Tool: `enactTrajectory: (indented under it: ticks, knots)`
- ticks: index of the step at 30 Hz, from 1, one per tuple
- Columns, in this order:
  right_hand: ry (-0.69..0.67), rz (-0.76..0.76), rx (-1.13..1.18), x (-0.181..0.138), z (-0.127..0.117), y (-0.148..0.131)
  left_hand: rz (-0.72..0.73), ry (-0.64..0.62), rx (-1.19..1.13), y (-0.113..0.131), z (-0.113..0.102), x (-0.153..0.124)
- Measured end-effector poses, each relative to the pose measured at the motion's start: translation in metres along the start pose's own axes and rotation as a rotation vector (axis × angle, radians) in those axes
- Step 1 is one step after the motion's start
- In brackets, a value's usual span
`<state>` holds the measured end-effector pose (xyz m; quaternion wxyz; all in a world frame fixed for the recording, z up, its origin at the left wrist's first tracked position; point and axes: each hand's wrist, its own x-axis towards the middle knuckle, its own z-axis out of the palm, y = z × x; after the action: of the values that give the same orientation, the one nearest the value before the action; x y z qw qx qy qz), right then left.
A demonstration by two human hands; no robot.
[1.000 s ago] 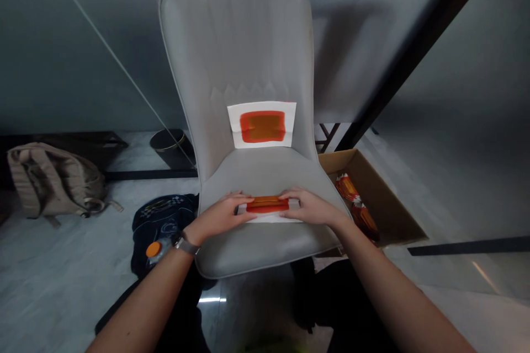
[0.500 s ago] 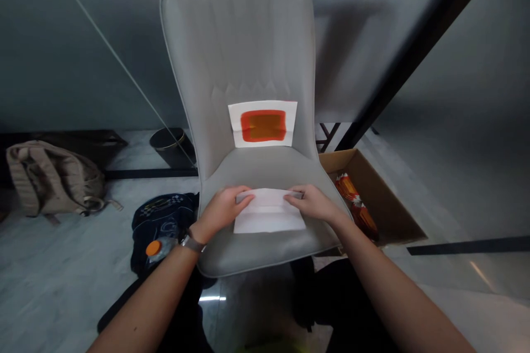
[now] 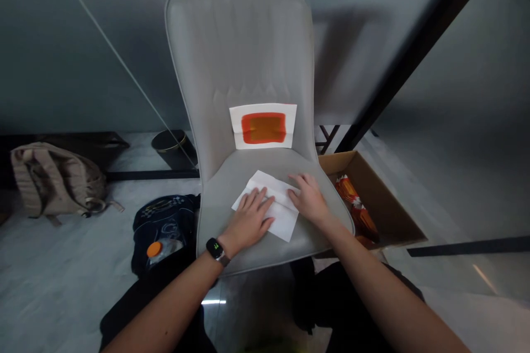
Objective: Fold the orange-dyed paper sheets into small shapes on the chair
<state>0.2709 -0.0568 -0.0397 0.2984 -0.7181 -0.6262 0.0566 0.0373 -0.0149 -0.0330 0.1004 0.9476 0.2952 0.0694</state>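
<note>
A folded white paper sheet (image 3: 282,216) lies askew on the seat of a grey upholstered chair (image 3: 223,215). My left hand (image 3: 248,222) rests flat on its lower left part, fingers spread, with a black smartwatch (image 3: 216,250) on that wrist. My right hand (image 3: 308,198) touches the sheet's right edge, with fingers slightly curled. Any markings inside the fold are hidden. Taped to the chair's backrest, a white sheet (image 3: 263,126) bears an orange rectangle with a darker centre.
A cardboard box (image 3: 372,204) beside the chair's right side holds orange-and-white items (image 3: 356,207). On the floor at left are a beige backpack (image 3: 56,179), a black bin (image 3: 174,148), and a dark bag (image 3: 163,231) with an orange-capped item (image 3: 154,249).
The orange piece visible a second ago is covered by white paper. The sheet has turned askew on the seat. My left hand now lies flat on it, and my right hand has moved to its right edge.
</note>
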Motion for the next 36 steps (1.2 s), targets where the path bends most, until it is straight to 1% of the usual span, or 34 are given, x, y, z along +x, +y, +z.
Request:
enactTrajectory:
  ticks: [2,5,7,8,11,13,16,19,21,23,24,26,28,30,33,36]
  knots:
    - [-0.013,-0.128,-0.057,-0.005,0.000,-0.006,-0.020,-0.046,0.003,-0.002,0.003,0.000]
    - [-0.171,-0.264,-0.076,-0.011,-0.001,-0.014,-0.022,-0.085,-0.004,-0.003,0.004,0.001]
    - [-0.272,-0.279,-0.088,-0.015,-0.003,-0.017,-0.020,-0.103,-0.016,-0.005,0.001,0.001]
    - [-0.299,-0.276,-0.090,-0.018,-0.004,-0.019,-0.016,-0.123,-0.026,-0.006,-0.002,0.000]
    - [-0.336,-0.290,-0.054,-0.028,-0.011,-0.024,0.020,-0.201,-0.074,-0.014,-0.014,-0.003]
    - [-0.378,-0.310,-0.024,-0.036,-0.015,-0.027,0.042,-0.224,-0.113,-0.021,-0.021,-0.005]
    - [-0.459,-0.307,0.009,-0.044,-0.020,-0.028,0.061,-0.185,-0.143,-0.030,-0.029,-0.008]
    - [-0.501,-0.271,0.109,-0.042,-0.027,-0.027,0.097,-0.123,-0.177,-0.031,-0.040,-0.008]
    - [-0.514,-0.237,0.229,-0.038,-0.035,-0.027,0.104,-0.135,-0.200,-0.027,-0.050,-0.008]
    - [-0.523,-0.189,0.339,-0.035,-0.042,-0.029,0.075,-0.158,-0.184,-0.020,-0.059,-0.007]
    - [-0.525,-0.150,0.379,-0.033,-0.044,-0.030,0.053,-0.150,-0.159,-0.017,-0.063,-0.006]
    - [-0.517,-0.046,0.439,-0.032,-0.045,-0.031,0.004,-0.096,-0.089,-0.009,-0.065,-0.004]
    - [-0.477,0.055,0.493,-0.032,-0.039,-0.027,-0.036,-0.018,-0.006,0.000,-0.061,-0.001]
    - [-0.412,0.110,0.528,-0.032,-0.029,-0.021,-0.058,0.066,0.086,0.010,-0.052,0.002]
    - [-0.331,0.108,0.500,-0.031,-0.013,-0.009,-0.026,0.160,0.194,0.024,-0.035,0.003]
    - [-0.270,0.044,0.410,-0.032,0.000,0.000,0.001,0.167,0.241,0.035,-0.020,-0.002]
